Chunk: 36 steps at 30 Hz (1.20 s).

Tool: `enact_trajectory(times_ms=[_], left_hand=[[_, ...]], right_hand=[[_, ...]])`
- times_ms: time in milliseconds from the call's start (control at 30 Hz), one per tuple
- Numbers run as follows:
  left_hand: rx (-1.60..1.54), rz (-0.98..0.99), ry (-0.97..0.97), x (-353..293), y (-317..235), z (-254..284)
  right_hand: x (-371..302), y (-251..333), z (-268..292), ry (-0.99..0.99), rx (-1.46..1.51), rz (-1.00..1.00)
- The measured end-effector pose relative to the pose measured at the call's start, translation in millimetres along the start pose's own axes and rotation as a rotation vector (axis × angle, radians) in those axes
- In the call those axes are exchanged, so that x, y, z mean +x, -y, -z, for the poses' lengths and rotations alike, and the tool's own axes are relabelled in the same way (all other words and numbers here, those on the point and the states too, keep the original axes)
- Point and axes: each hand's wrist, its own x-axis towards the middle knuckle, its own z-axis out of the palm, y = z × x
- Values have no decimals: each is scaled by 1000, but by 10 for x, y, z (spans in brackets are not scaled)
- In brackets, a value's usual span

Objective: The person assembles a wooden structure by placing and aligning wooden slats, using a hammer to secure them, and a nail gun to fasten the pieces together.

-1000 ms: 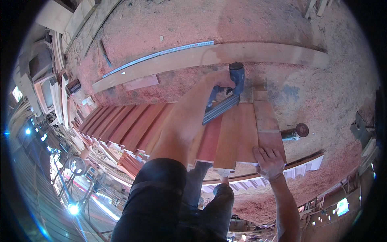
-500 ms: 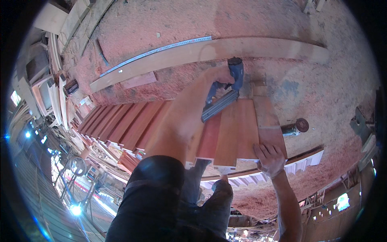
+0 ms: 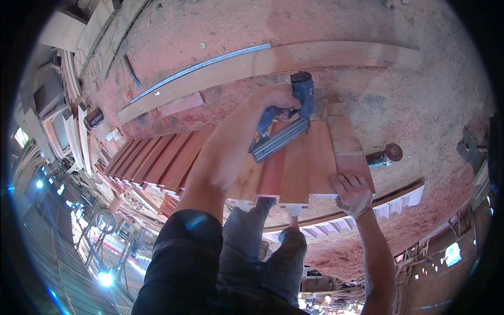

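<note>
My left hand [image 3: 281, 100] is wrapped round the grip of a dark blue nail gun [image 3: 303, 97]. Its grey magazine slants down to the left over a row of reddish-brown wooden slats [image 3: 296, 173]. The gun's nose is close to the far ends of the slats; whether it touches is unclear. At the near right corner, my right hand [image 3: 353, 195] grips the end of a wooden board [image 3: 352, 167], fingers bent over its top face. A paler wood piece [image 3: 342, 135] lies along the row's far right part. My left forearm hides some slats.
Beyond the slats lie a long plank [image 3: 336, 55] and a measuring rule [image 3: 199, 65] on sawdust-covered ground. A tool with a round disc end [image 3: 392, 152] lies right of the slats. A strip with white ribs [image 3: 388, 206] runs near my legs. Lumber [image 3: 68, 131] is heaped at left.
My left hand and the nail gun have shifted slightly left and toward the far side. My right hand stays on the board's near end.
</note>
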Motion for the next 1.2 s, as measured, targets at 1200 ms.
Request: enact_trajectory(times_ms=[1200], left_hand=[[-30,50,22,-496,-251,-5]], right_hand=[[-61,-28,-144,-14,-6,-35]])
